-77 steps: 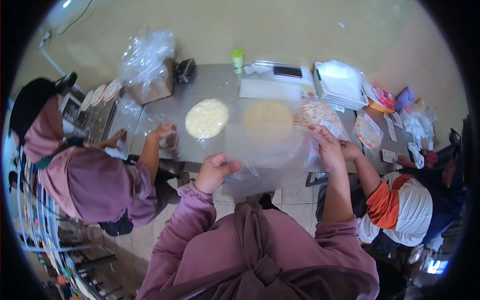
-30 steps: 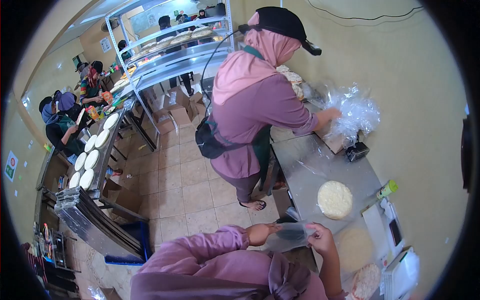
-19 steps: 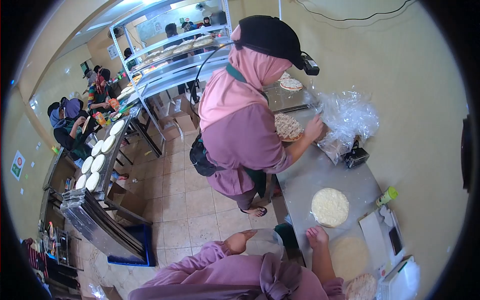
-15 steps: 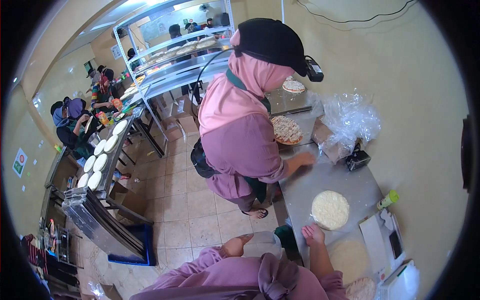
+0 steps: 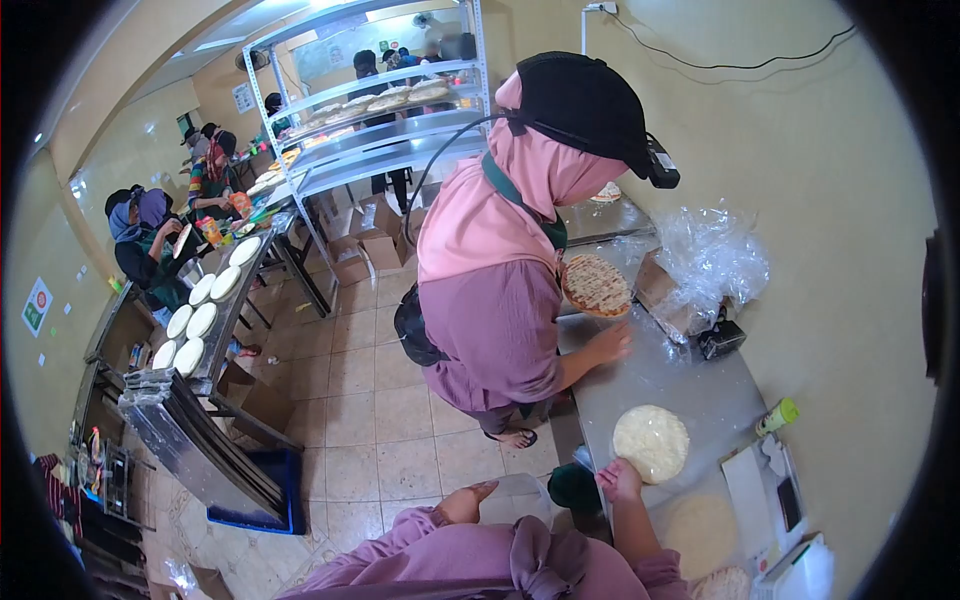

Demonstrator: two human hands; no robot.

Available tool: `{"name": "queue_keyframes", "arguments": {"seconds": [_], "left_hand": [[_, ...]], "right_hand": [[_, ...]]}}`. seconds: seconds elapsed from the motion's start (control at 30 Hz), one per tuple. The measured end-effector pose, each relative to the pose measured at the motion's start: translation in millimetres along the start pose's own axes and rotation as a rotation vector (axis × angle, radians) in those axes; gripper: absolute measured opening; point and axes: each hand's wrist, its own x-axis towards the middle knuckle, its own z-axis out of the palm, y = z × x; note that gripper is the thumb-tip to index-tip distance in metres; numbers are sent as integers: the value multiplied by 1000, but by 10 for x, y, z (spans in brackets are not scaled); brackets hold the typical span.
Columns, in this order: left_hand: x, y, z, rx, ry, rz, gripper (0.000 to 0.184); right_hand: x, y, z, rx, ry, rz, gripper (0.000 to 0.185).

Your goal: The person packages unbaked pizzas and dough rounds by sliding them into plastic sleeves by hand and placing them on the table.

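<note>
Low in the head view, my left hand (image 5: 463, 504) grips the side of a clear plastic tub (image 5: 517, 497) beside the table; the tub hides some of its fingers. My right hand (image 5: 620, 480) is closed at the near left edge of a round pizza (image 5: 651, 443) topped with pale grated cheese, which lies on the metal table (image 5: 685, 365). The pizza's surface looks shiny. Nearer to me lies a plain round base (image 5: 700, 535). Part of another round piece (image 5: 722, 583) shows at the bottom edge.
Across the table stands a co-worker (image 5: 490, 290), one hand above the metal near a topped pizza (image 5: 595, 285). Crumpled clear plastic (image 5: 715, 255), a green-capped container (image 5: 777, 416) and a scale-like white device (image 5: 755, 480) line the wall side. Left: stacked trays (image 5: 200, 450) and a table of bases (image 5: 228, 282).
My right hand has closed at the pizza's edge, and the pizza sits slightly nearer to me. The co-worker's hand has shifted over the table. The whole view has tilted a little.
</note>
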Motion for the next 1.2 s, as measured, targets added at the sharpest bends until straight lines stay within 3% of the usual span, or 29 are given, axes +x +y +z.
{"name": "queue_keyframes", "arguments": {"seconds": [0.13, 0.17, 0.23, 0.3, 0.33, 0.43, 0.5, 0.6, 0.83, 1.03, 1.2], "left_hand": [[36, -72, -80, -7, -30, 11, 75], [48, -108, -90, 3, -48, 28, 75], [84, -200, -87, 9, -71, 48, 74], [121, -302, -92, 45, -97, 133, 74], [136, -342, -96, 47, -98, 137, 74], [135, -376, -167, 82, -96, 206, 73], [115, -314, -257, 53, -116, 225, 73], [83, -317, -312, 47, -97, 203, 74], [18, -447, -363, 46, -49, 158, 75], [35, -374, -469, -1, -27, 143, 77], [106, -233, -518, -27, -64, 270, 74]], "right_hand": [[-139, 348, -221, 62, 68, -205, 5], [-47, 494, -418, -273, 137, -473, 4], [-47, 563, -554, -616, 211, -732, 5], [-325, 430, -470, 145, 240, -497, 10], [-183, 478, -593, 148, 241, -501, 10], [49, 520, -775, 395, -39, -566, 17], [-306, 244, -436, 707, 86, -483, 38], [-427, 52, -343, 744, 19, -389, 54], [59, -33, -489, 669, -235, -267, 58], [97, -120, -358, 712, -182, -367, 63], [201, -188, -397, 660, -200, -451, 62]]}}
